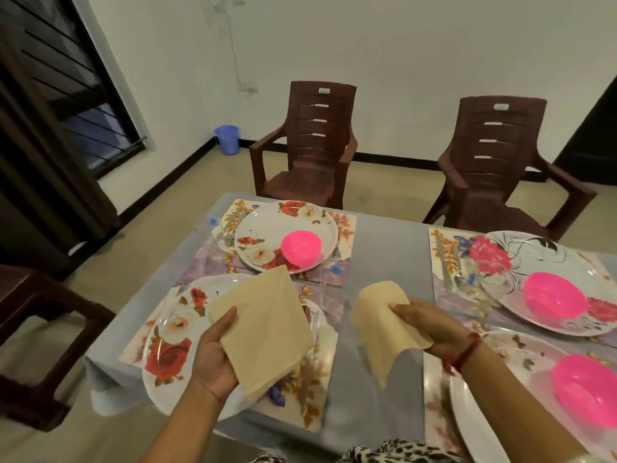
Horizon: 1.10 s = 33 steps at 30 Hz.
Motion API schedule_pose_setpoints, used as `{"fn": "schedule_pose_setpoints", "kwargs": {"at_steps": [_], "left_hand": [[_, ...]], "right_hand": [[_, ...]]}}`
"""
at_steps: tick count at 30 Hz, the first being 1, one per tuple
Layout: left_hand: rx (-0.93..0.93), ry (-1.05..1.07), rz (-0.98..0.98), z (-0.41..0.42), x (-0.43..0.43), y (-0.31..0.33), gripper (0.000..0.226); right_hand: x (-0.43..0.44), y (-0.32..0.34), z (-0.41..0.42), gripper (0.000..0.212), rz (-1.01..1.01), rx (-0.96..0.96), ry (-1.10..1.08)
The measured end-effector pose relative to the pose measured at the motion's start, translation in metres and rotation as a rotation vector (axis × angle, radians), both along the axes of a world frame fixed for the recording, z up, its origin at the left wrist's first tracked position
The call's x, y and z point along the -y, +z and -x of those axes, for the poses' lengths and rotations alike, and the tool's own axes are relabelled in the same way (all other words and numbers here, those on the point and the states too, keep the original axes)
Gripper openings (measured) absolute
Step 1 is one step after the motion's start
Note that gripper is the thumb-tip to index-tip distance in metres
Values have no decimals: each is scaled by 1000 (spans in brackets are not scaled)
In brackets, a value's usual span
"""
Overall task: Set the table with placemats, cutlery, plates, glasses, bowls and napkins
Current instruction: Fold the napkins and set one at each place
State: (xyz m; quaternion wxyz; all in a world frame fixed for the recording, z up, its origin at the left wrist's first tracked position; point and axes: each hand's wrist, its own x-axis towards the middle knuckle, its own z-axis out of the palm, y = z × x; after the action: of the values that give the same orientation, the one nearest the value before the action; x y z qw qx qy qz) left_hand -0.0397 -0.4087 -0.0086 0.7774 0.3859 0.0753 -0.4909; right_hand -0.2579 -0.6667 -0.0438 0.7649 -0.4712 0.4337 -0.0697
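Note:
My left hand (213, 354) grips a stack of folded beige napkins (267, 329) above the near-left flowered plate (167, 335), hiding that plate's middle. My right hand (430, 324) pinches a single beige napkin (380, 325) that hangs bent over the grey table (380, 248) between the near settings. Floral placemats carry four plates. A pink bowl (300, 247) sits on the far-left plate (267, 225), another pink bowl (556, 295) on the far-right plate (514, 259), a third pink bowl (587, 389) on the near-right plate (480, 416). Cutlery and clear glasses lie beside the plates.
Two brown plastic chairs (314, 145) (494, 162) stand beyond the table's far edge. Part of a dark chair (40, 345) is at the left. A blue bin (227, 139) stands by the wall. A dark window is at the upper left.

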Motion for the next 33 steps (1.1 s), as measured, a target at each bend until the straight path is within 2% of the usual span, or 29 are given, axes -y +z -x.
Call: {"fn": "schedule_pose_setpoints", "kwargs": {"at_steps": [3,6,9,10,13,15,19,22,28,30,33], "left_hand": [[-18,-77,-10,-28,5,-1,39],[-19,-193,4,-46,9,-1,23],[-45,-249,32,-55,12,-7,50],[-58,-266,36,-56,14,-9,50],[-79,-277,7,-56,20,-11,23],[-85,-287,-7,-58,23,-18,32],[-60,-314,-1,-57,28,-14,33],[-58,-333,10,-58,30,-16,34],[-56,-332,-20,-61,28,-18,32],[-55,-329,-21,-62,28,-20,31],[-51,-328,-33,-61,27,-20,32]], "right_hand": [[7,-20,-9,37,75,-88,-19],[6,-44,-10,40,244,-385,22],[5,-58,-11,46,341,-560,47],[5,-60,-11,51,374,-599,55],[6,-58,-9,63,484,-732,68],[8,-56,-6,63,504,-769,42],[14,-46,-7,60,540,-776,20],[13,-35,-23,59,547,-684,-23],[-16,-44,-68,57,407,-466,-54],[-25,-56,-74,51,369,-441,-142],[-31,-67,-63,37,519,-505,-276]]}}
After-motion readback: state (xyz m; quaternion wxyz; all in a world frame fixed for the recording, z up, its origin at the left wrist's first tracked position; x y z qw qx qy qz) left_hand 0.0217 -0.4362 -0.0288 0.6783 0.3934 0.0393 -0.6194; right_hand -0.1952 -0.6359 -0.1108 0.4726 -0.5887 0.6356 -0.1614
